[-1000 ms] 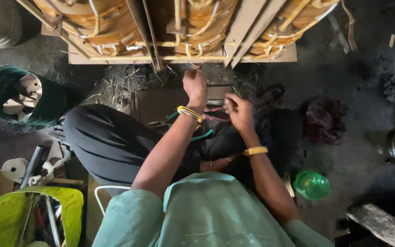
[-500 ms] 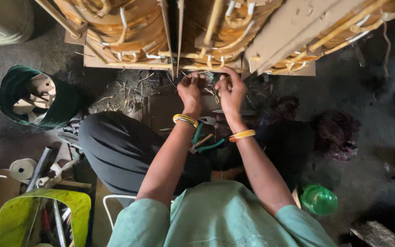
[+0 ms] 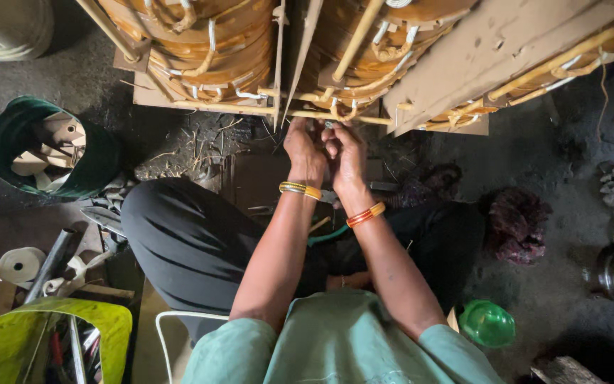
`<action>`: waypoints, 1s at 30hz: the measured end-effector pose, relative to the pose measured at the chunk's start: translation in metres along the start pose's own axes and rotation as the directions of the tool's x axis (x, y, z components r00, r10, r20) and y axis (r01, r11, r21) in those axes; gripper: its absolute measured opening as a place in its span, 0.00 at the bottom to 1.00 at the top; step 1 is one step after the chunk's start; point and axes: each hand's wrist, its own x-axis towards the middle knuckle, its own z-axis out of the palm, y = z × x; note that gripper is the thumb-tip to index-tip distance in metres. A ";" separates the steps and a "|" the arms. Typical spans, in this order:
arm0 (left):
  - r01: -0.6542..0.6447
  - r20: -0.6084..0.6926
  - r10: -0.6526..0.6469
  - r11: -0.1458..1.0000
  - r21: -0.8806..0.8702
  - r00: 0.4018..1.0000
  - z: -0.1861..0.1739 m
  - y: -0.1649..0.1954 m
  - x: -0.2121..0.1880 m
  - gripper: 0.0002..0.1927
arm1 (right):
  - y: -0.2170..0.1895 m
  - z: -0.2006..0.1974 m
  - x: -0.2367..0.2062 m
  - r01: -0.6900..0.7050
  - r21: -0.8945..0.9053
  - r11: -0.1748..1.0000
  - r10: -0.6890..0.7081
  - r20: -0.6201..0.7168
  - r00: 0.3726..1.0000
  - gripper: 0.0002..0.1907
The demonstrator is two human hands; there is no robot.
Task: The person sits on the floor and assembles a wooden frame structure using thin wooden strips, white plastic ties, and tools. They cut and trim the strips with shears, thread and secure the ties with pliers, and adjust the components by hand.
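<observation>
Under the wound coil assembly (image 3: 364,64), at its lower edge, I have both hands raised and pressed close together. My left hand (image 3: 305,148) and right hand (image 3: 346,151) are curled, fingers bunched around something small at the cane-coloured rod (image 3: 300,114) where white ties loop the windings; what exactly they pinch I cannot tell, since the fingertips hide it. I judge the step in hand to be fastening or tightening a tie at that rod, and the next move calls for a firm, steady pull without slipping off. My black-clad knee (image 3: 193,249) sits below. A green bag of scraps (image 3: 15,135) lies well apart, partly shadowed.
</observation>
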 end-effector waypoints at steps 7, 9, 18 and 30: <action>0.003 0.088 0.029 0.941 -0.339 0.996 -0.011 -0.006 0.001 0.09 | -0.020 -0.010 -0.001 -0.224 0.274 0.935 0.203 0.103 0.974 0.05; -0.231 0.034 0.232 0.972 -0.029 0.972 -0.014 -0.015 -0.013 0.05 | -0.034 -0.016 -0.008 -0.246 0.289 0.925 0.203 0.171 0.964 0.13; -0.526 0.509 0.538 -0.137 0.840 0.672 0.003 0.015 -0.055 0.09 | -0.024 -0.036 -0.007 -0.015 -0.249 0.968 0.010 -0.024 1.000 0.20; -0.581 0.595 0.504 -0.208 0.787 0.626 -0.020 0.032 -0.082 0.06 | -0.001 -0.050 0.013 -0.229 0.216 0.949 0.184 0.207 0.961 0.19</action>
